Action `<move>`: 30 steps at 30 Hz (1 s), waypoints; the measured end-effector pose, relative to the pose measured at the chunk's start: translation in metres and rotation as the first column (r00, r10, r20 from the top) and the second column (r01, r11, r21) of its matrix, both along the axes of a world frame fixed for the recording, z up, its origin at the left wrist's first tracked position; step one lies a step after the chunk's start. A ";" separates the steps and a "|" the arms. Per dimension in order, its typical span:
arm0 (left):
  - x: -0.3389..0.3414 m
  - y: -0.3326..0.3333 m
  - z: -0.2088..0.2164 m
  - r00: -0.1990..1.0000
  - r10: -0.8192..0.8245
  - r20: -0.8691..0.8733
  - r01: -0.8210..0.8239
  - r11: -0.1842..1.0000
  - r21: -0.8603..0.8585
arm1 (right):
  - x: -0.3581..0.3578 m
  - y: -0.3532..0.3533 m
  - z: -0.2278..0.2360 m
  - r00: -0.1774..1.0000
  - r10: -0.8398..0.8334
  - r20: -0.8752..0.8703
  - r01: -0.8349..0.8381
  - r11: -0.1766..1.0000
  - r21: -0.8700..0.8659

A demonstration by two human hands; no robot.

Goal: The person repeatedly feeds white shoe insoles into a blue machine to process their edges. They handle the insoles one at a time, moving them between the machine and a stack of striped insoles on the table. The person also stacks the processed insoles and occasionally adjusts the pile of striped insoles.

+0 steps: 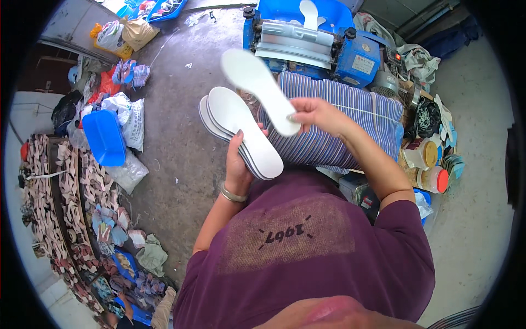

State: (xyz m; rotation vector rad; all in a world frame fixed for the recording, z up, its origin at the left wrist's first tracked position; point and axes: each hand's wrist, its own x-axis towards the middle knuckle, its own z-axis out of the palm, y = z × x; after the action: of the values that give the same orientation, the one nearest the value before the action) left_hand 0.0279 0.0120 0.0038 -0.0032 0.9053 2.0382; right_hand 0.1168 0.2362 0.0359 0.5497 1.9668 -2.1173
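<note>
A small stack of white insoles [249,137] rests in my left hand [239,167], thumb on top and fingers underneath. My right hand [318,115] pinches one white insole [255,79] by its heel end; its toe end is slightly blurred and points away to the upper left, just above the stack. Beyond my hands stands a blue roller machine [296,46], with a white insole [309,13] in the blue bin [342,16] behind its rollers. Close by on the right, a long bundle of blue-striped insoles [334,118] lies tied with string.
Jars with yellow and red lids [430,153] stand to the right of the bundle. On the left floor are a blue basin [104,137], plastic bags [123,118] and racks of shoe parts [66,192]. Another person [131,318] is at the lower left.
</note>
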 end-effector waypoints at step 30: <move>0.012 0.004 0.000 0.991 -0.114 0.069 0.111 0.993 0.036 | -0.055 0.122 -0.052 0.816 -0.554 0.166 0.560 0.686 -0.464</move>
State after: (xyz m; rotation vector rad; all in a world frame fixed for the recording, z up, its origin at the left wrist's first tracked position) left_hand 0.0402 0.0165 0.0035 -0.0070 0.8109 1.9352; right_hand 0.0620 0.3586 -0.0164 1.1602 1.2241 -2.8249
